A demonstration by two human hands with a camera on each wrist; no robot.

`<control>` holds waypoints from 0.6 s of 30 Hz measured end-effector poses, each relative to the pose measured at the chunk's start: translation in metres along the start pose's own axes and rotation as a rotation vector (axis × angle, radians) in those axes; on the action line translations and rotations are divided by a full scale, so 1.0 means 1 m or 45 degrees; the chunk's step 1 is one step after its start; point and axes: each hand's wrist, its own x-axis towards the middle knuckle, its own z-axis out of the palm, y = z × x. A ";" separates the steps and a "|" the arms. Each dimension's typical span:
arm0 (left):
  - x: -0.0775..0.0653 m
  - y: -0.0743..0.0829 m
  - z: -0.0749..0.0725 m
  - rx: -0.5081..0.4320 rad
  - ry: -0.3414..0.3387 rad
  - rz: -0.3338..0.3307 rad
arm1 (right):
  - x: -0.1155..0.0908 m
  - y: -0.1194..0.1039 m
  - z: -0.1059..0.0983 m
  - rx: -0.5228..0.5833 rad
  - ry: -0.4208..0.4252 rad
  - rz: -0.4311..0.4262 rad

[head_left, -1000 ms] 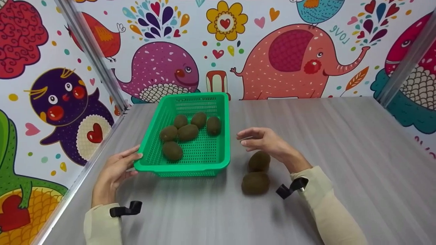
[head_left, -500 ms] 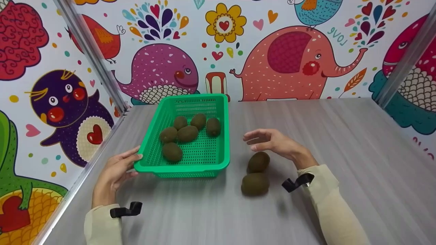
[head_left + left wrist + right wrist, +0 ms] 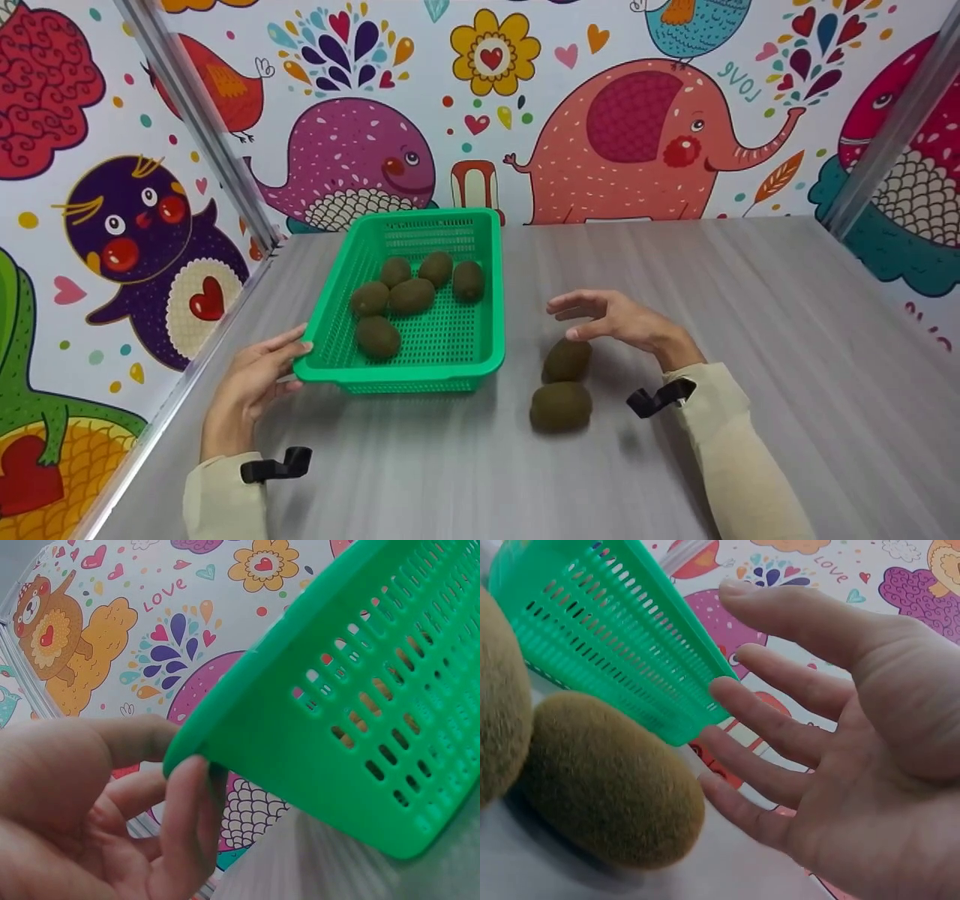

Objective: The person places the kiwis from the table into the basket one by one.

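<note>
A green plastic basket (image 3: 405, 371) stands on the table with several brown kiwis (image 3: 412, 296) inside. My left hand (image 3: 251, 379) pinches its near left corner, thumb on the rim and fingers beneath, as the left wrist view shows. To the right of the basket, two more kiwis lie one behind the other: a nearer one (image 3: 561, 407) and a farther one (image 3: 567, 361). Just above and behind the farther kiwi hovers my right hand (image 3: 626, 321), fingers extended toward the basket. Nothing is held in it; the right wrist view shows the bare palm beside the farther kiwi (image 3: 611, 780).
A grey wood-grain table (image 3: 720, 285) lies under everything. Panels printed with cartoon animals, such as a pink elephant (image 3: 630, 150), close off the back and sides. Metal posts (image 3: 217, 127) stand at the rear corners.
My right hand has drawn back slightly to the right, away from the basket. The left hand keeps its grip on the basket corner, and the kiwis stay where they were.
</note>
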 end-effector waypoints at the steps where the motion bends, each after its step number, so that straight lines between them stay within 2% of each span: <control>1: 0.000 0.000 0.000 0.005 0.004 0.000 | -0.001 0.001 -0.001 -0.016 -0.015 0.022; 9: -0.001 0.000 -0.001 0.006 0.012 0.000 | -0.004 0.006 -0.004 -0.127 -0.093 0.190; 18: 0.001 -0.002 -0.001 -0.011 -0.001 -0.005 | -0.006 0.013 -0.005 -0.189 -0.067 0.294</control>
